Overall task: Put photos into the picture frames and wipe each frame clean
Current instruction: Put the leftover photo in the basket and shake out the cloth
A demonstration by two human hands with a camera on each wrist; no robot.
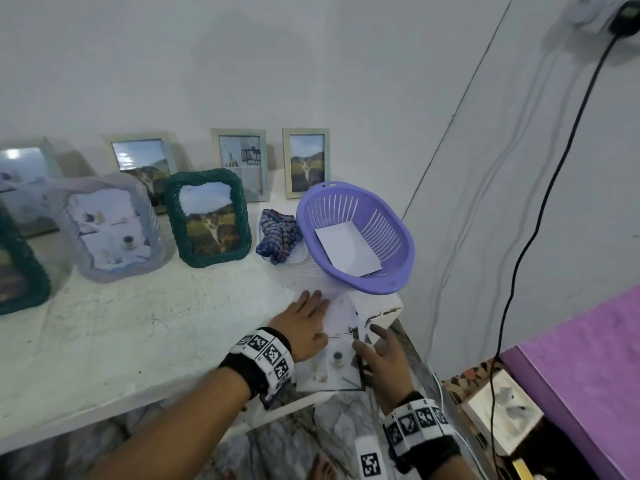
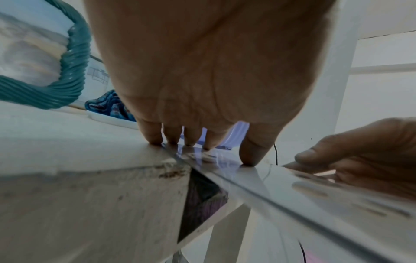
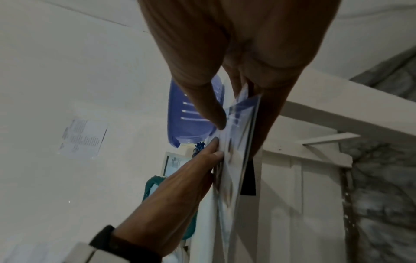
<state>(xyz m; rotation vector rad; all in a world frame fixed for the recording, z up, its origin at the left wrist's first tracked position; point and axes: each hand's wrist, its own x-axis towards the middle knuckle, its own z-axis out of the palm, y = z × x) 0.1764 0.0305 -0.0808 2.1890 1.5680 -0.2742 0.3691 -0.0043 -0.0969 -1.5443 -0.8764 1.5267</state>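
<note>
A glossy photo (image 1: pixel 332 372) of a pale interior lies on the right front corner of the white table (image 1: pixel 138 334) and juts over its edge. My left hand (image 1: pixel 306 318) presses flat on the photo's far part with straight fingers (image 2: pixel 173 137). My right hand (image 1: pixel 377 348) pinches the photo's right edge, thumb (image 2: pixel 315 156) on top and fingers underneath. In the right wrist view the photo (image 3: pixel 236 142) sits between my right hand's thumb (image 3: pixel 207 105) and fingers. A blue checked cloth (image 1: pixel 278 233) lies on a white dish behind my left hand.
Several frames holding pictures stand along the wall, among them a green woven frame (image 1: pixel 173 216). A purple basket (image 1: pixel 405 251) holding white paper (image 1: pixel 346 249) sits at the table's right end. A black cable (image 1: pixel 540 202) hangs down the wall; a purple surface (image 1: pixel 588 358) is lower right.
</note>
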